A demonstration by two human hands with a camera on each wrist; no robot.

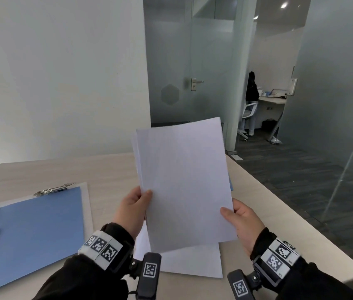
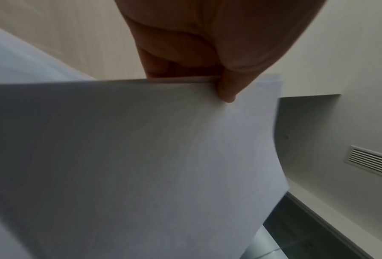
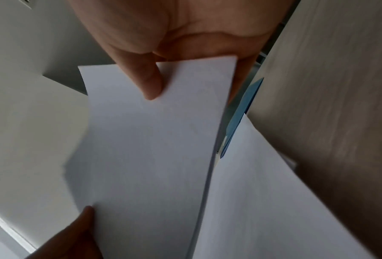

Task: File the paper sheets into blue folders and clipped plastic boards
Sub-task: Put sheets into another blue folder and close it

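Note:
A stack of white paper sheets [image 1: 182,180] is held upright above the table, in front of me. My left hand [image 1: 135,208] pinches its lower left edge, thumb on the front face. My right hand [image 1: 239,219] pinches the lower right edge the same way. Up close, the left wrist view has the sheets [image 2: 141,157] under the left thumb [image 2: 226,91], and the right wrist view has the sheets [image 3: 152,140] under the right thumb [image 3: 151,84]. An open blue folder [image 1: 34,234] lies flat at the left on a clipped plastic board [image 1: 87,204] with a metal clip [image 1: 55,189].
More white sheets [image 1: 192,263] lie on the beige table [image 1: 110,169] beneath my hands, with a blue edge [image 1: 231,185] showing behind the held stack. The table's right edge runs diagonally beside dark floor. A glass door and a person at a desk are far behind.

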